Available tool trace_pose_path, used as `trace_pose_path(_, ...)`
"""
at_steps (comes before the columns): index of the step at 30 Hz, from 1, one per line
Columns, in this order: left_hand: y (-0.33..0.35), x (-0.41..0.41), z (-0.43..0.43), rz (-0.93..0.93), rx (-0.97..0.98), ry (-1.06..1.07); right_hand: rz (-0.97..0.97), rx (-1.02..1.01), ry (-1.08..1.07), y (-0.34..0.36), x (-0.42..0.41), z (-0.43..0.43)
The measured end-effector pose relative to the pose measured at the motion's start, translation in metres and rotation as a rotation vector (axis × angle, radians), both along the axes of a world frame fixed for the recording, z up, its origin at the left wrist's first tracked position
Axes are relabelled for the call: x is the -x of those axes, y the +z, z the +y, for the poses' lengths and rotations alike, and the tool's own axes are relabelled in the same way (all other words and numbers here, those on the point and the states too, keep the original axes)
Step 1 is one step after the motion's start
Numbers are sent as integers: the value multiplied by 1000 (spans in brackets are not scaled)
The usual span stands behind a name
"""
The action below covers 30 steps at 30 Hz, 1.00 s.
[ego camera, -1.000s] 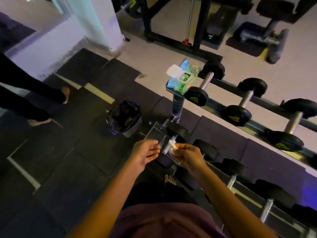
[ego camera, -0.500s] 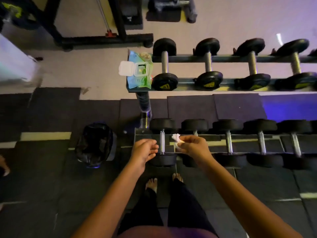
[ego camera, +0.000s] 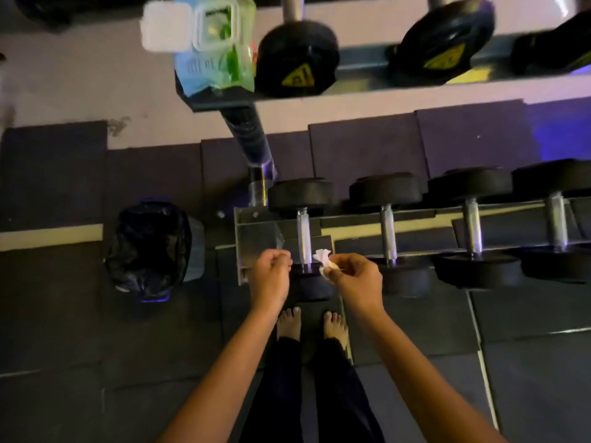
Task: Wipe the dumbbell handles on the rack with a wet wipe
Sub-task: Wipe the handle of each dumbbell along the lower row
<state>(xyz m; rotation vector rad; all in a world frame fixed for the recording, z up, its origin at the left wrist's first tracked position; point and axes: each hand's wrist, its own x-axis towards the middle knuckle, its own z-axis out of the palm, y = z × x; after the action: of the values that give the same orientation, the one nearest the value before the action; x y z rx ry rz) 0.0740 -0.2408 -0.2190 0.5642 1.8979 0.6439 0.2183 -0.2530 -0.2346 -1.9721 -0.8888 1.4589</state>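
My right hand (ego camera: 355,276) pinches a crumpled white wet wipe (ego camera: 321,255) just right of the chrome handle of the leftmost dumbbell (ego camera: 303,235) on the lower rack tier (ego camera: 256,238). My left hand (ego camera: 270,279) hovers just left of that handle with its fingers curled. A faint translucent sheet seems to rise from its fingertips, and I cannot tell if it holds it. Neither hand touches the handle. More black dumbbells (ego camera: 387,231) lie in a row to the right.
An open pack of wet wipes (ego camera: 217,59) sits at the left end of the upper tier, beside upper dumbbells (ego camera: 297,59). A bin with a black liner (ego camera: 150,247) stands on the floor mats to the left. My bare feet (ego camera: 289,324) are close to the rack.
The view has swung to face the rack and moved in closer. Both hands stay in front of the leftmost lower dumbbell, with the wipe still in my right hand.
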Motion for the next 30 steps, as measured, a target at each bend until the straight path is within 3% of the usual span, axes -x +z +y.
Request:
trace_pose_path(3, -50, -2, 1, 141, -27, -71, -95, -55, 56, -45, 6, 4)
trace_pose_path(7, -106, -8, -5, 192, 1, -62, -166, -154, 200, -88, 14, 15)
trace_pose_path(15, -143, -22, -3, 201, 179, 255, -339, -217, 464, -111, 21, 25)
trace_pose_path(19, -136, -21, 5, 106, 328, 495, -368, -176, 468, -110, 25, 32)
trace_pose_path(26, -133, -25, 8, 181, 331, 511, -469, -326, 326, -120, 48, 83)
trace_pose_path(30, -132, -26, 8, 170, 320, 479, -483, -292, 327, -125, 47, 93)
